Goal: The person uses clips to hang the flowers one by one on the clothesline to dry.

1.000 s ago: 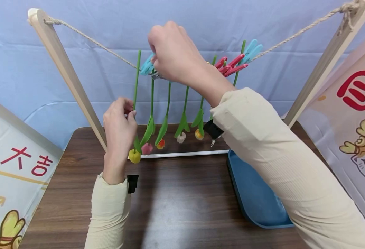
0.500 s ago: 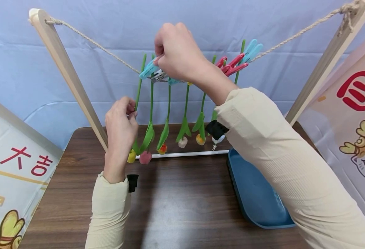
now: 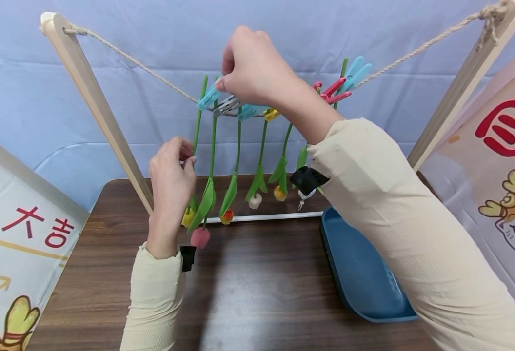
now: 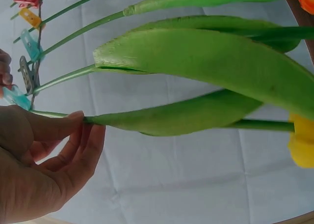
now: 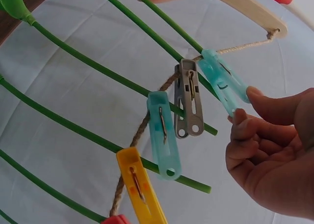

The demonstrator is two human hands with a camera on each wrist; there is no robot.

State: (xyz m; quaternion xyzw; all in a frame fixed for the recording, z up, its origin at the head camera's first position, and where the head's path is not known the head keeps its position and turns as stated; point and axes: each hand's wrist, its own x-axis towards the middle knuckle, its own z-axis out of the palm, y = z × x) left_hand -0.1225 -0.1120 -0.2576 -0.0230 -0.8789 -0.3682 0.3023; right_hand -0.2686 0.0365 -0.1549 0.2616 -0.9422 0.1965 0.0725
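Observation:
In the head view my left hand pinches the green stem of an artificial yellow tulip that hangs head down. Thumb and fingertips meet on the stem just above its leaf. My right hand pinches the handle ends of a light-blue clothespin, whose nose lies over the stem and the rope. Beside it on the rope sit a grey clothespin, another light-blue clothespin and a yellow clothespin, with stems at them. A pink tulip hangs next to the yellow one.
Wooden posts hold the rope at both ends. More tulips, such as an orange-red one, hang along it, with red clothespins farther right. A blue tray stands on the brown table, partly under my right forearm.
The yellow tulip's stem has shifted right and the light-blue clothespin now overlaps it at the rope. My right hand has moved slightly right. The pink tulip has swung lower in view.

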